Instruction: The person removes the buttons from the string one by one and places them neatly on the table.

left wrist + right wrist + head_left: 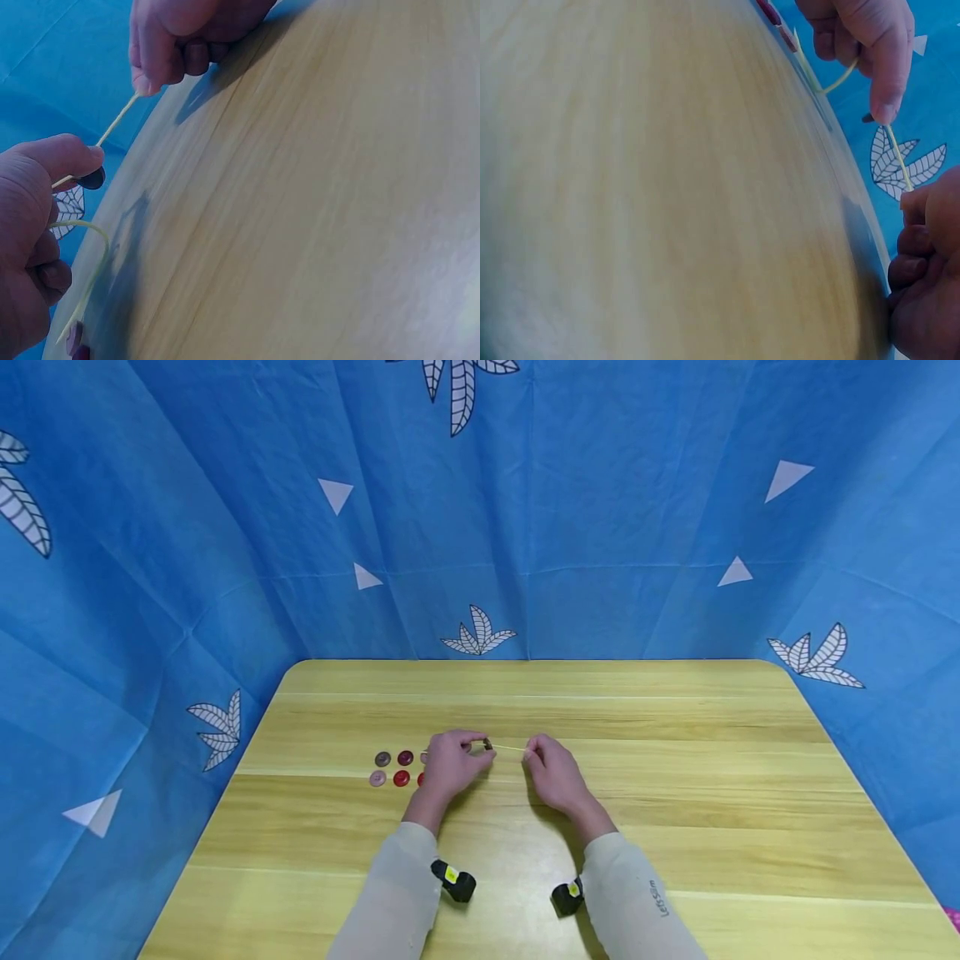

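Observation:
Between thumb and finger, my left hand (pixel 452 766) pinches a dark brown button (pixel 487 743), which also shows in the left wrist view. A thin yellow string (pixel 510 747) appears to pass through the button; the hole itself is hidden by the fingers. To the right, my right hand (pixel 557 774) pinches the string's other part, and the stretch between the hands is taut. Below the left hand, the string's loose tail (pixel 106 244) curves down to the table. Both hands are just above the tabletop.
Left of the left hand lie several buttons: a grey one (pixel 382 758), a dark red one (pixel 406 757), a pink one (pixel 377 778) and a red one (pixel 402 778). Others are partly hidden by the hand. A blue patterned curtain (pixel 600 527) surrounds the wooden table (pixel 712 760).

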Demonstrator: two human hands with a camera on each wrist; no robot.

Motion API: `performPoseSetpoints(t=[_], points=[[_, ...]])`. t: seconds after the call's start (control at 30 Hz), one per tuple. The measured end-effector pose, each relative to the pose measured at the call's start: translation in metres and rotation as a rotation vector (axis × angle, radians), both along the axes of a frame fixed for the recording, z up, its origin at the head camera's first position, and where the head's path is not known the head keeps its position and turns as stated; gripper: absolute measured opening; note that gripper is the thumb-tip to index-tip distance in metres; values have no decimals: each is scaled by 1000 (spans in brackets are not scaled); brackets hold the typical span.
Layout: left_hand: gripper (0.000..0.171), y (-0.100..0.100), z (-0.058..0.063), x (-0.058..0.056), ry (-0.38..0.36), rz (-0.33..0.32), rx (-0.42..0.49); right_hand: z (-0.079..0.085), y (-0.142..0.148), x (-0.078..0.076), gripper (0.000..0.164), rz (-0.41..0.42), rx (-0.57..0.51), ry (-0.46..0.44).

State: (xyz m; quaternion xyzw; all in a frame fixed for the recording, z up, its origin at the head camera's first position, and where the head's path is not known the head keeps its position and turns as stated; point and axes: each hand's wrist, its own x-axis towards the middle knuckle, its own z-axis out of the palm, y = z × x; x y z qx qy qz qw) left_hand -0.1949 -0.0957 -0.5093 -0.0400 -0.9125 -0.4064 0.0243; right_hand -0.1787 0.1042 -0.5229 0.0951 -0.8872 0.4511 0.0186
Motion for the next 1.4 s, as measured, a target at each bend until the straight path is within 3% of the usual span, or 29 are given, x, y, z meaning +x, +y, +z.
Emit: performPoseSetpoints(t=[0.2,0.47,1.0,1.27,1.4], points=[[32,-11,-1,-2,5,2,85,1,0,1,8,1,1,-7],[32,-23,6,-1,-30,38,129,3,-1,1,8,-1,-5,-7],[32,-50,8,3,-47,115,116,2,0,1,8,-5,-2,-12],[32,-63,12,7,-176,235,48,3,0,1,8,-5,-5,-16],[34,-70,11,8,-155,208,89,4,0,2,8,-8,-8,-20]])
